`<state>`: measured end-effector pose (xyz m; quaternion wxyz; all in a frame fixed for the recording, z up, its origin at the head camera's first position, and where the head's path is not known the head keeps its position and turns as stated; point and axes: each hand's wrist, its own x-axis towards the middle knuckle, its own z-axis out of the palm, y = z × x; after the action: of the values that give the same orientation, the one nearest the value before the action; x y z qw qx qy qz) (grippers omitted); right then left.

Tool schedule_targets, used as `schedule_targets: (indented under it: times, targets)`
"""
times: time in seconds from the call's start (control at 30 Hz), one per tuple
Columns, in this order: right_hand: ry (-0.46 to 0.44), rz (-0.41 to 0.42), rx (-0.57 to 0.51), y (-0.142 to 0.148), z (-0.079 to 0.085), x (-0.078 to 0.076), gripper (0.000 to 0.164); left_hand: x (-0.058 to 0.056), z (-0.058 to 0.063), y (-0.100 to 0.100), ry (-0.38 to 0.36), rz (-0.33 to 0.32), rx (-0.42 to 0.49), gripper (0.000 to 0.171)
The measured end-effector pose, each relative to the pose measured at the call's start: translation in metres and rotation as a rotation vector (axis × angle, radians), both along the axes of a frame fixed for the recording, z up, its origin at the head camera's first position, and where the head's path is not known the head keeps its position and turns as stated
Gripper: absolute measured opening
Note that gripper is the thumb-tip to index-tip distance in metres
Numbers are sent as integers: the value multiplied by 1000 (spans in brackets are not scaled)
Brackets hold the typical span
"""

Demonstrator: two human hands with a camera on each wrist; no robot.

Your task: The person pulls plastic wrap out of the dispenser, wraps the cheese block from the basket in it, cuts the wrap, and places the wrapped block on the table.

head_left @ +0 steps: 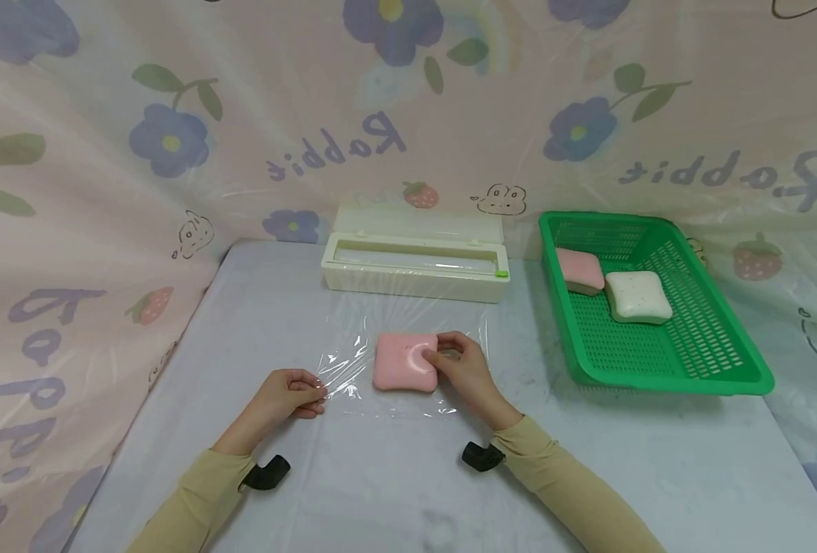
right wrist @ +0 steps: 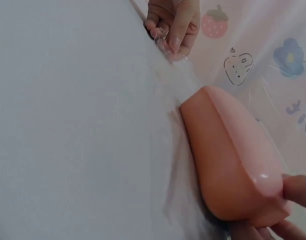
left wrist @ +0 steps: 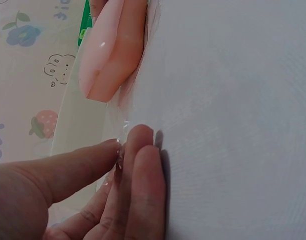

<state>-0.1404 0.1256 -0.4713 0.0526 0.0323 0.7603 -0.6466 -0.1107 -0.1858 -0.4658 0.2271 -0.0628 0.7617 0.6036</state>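
Note:
A pink, pillow-shaped square block with tan-orange sides lies on a sheet of clear cling film on the table. My right hand grips the block's right edge, thumb on top and fingers along the side. In the right wrist view, that thumb shows at the corner of the block. To the left, my left hand pinches the near left edge of the film between thumb and fingers, low over the table. The left wrist view shows the crumpled film at its fingertips.
Behind the block stands a cream cling film dispenser, lid raised, with film running from it toward me. At the right, a green plastic basket holds another pink block and a white one. A patterned curtain hangs behind.

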Motion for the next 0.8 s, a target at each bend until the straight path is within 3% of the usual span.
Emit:
schedule_targets:
  times: [0.2, 0.4, 0.6, 0.8]
  targets:
    - [45, 2, 34, 0, 0, -1, 37, 1, 2, 0, 10, -9, 20, 19]
    - [118, -8, 164, 0, 3, -2, 35, 1, 1, -1, 25, -22, 38, 22]
    - [84, 14, 205, 3, 7, -2, 42, 1, 2, -1, 22, -31, 22, 21]
    - [67, 107, 170, 23, 12, 2, 43, 1, 7, -1, 23, -50, 45, 20]
